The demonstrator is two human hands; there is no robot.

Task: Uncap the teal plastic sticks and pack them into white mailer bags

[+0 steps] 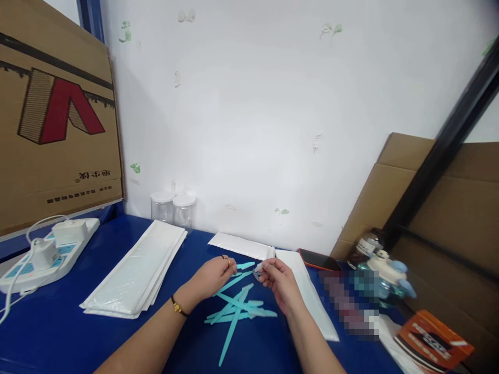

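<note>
My right hand (279,283) pinched a clear piece (257,271), my left hand (214,279) curled, whether gripping I couldn't tell, and teal sticks (236,308) lay crossed nearer on the table (195,345), where a low wrist could have scattered them.

left hand (213,276) with gold-coloured ring (228,263), dark bracelet (173,299) with gold-coloured charm (178,308) at its wrist, 2 bare forearms (146,340)
</note>
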